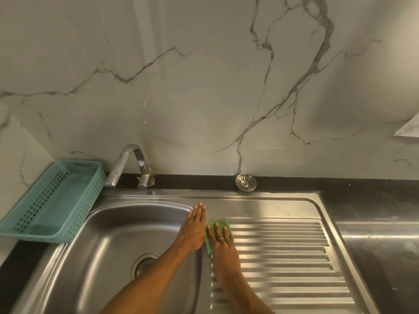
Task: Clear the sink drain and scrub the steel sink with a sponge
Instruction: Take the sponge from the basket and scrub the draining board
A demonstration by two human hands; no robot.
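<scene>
— Sponge (pixel 218 225): bright green, thin, flat pad. Sits on the steel sink (pixel 260 207), at the near-left top corner of the ribbed drainboard (pixel 283 257), right beside the basin (pixel 127 241) edge.

— Who's got it?

— Right hand (pixel 221 242) lies palm-down on it, fingers straight & spread, pressing, not curled round. Ring on one finger. Green shows past the fingertips and along the left side of the hand.

— Left hand?

— Left hand (pixel 194 230) flat too, fingers straight & together, holding nothing. It rests on the strip between basin and drainboard, just beside the sponge; can't tell if they touch. Fingertips point at the wall.

— Sink itself?

— Brushed steel w/ streaky reflections; ridges on the board catch light in bands. Drain opening (pixel 145 265) in the basin floor is partly hidden by the left forearm. Drain strainer (pixel 245 182), a round slotted steel disc, sits out on the dark counter ledge (pixel 317 184), against the marble-look wall (pixel 204 87).

— Else?

— Curved tap (pixel 129 165) at the back left, spout over the basin's far edge. Teal perforated basket (pixel 54 200) left of the sink, on the counter.
</scene>
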